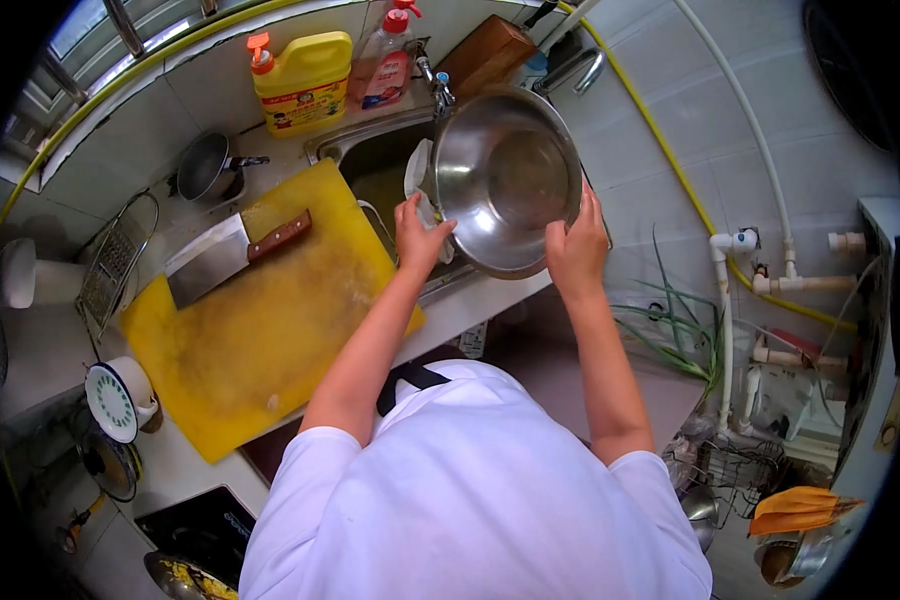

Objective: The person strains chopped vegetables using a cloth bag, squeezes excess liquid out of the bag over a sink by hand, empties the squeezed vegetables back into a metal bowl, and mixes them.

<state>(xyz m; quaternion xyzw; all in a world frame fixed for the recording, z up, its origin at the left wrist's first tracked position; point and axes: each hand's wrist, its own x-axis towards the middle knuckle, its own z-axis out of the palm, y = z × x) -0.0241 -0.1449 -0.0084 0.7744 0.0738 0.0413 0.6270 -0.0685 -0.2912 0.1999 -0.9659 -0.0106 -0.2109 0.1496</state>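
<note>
A large stainless steel basin [515,165] is tilted over the right part of the sink [345,150]. My right hand [578,245] grips its lower right rim, thumb on the near side and fingers along the outside. On the other side, my left hand [422,238] has thumb and fingers spread apart, the thumb tip at the basin's rim. A white dish-like thing [420,175] shows between that hand and the basin, mostly hidden. To the left, a cleaver [210,260] with a wooden handle lies on a yellow cutting board [270,330].
Behind the sink stand a yellow detergent jug [305,85], a red-capped bottle [385,65] and a faucet [442,92]. A small pan [205,168], a grater [110,265] and an enamel mug [115,400] surround the board. Green onions [685,335] and pipes [725,320] are at right.
</note>
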